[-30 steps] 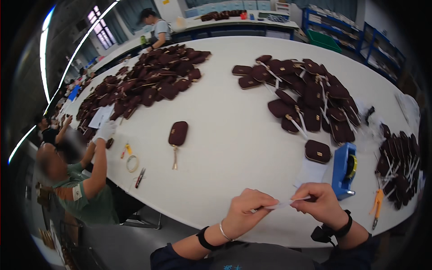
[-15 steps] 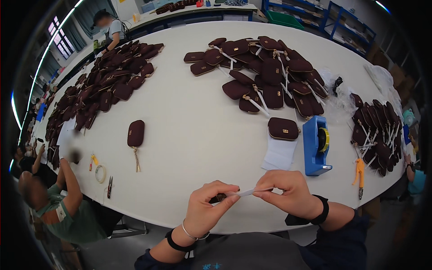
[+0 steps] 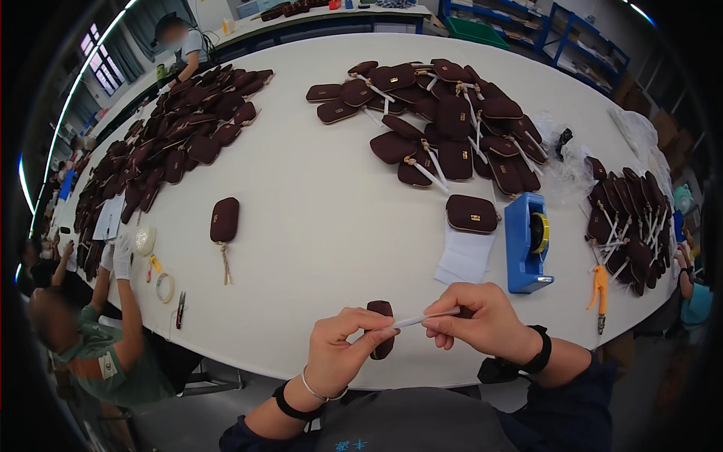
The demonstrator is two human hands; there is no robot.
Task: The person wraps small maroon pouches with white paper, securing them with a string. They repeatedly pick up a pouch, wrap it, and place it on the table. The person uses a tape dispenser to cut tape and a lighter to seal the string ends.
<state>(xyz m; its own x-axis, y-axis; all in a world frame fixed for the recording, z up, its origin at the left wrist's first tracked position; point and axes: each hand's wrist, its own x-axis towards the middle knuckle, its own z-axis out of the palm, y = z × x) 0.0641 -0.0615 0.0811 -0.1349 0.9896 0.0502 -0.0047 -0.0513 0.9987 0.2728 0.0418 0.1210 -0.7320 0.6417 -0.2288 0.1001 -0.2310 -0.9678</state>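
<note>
My left hand (image 3: 340, 340) and my right hand (image 3: 482, 324) pinch the two ends of a narrow white paper roll (image 3: 410, 321) above the table's near edge. A dark maroon zip pouch (image 3: 384, 348) shows behind my left fingertips, partly hidden by them. Whether its cord runs inside the paper, I cannot tell. Beyond my right hand, white paper sheets (image 3: 461, 260) lie under another maroon pouch (image 3: 472, 214). To their right stands a blue tape dispenser (image 3: 523, 252) with a yellow-rimmed roll. One pouch with a beige tassel (image 3: 224, 220) lies alone at the left.
Maroon pouches form a heap (image 3: 181, 128) at the left, a pile (image 3: 452, 117) with white-wrapped cords at the back, and a stack (image 3: 633, 226) at the right. Clear plastic (image 3: 565, 169), an orange-handled tool (image 3: 599, 290), snips (image 3: 181, 309) and a tape roll (image 3: 165, 287) lie around. A co-worker (image 3: 98, 346) sits at left.
The white paper now looks like a thinner, tighter roll between my fingers. More of the pouch shows behind my left hand. The co-worker's gloved hands at left have shifted.
</note>
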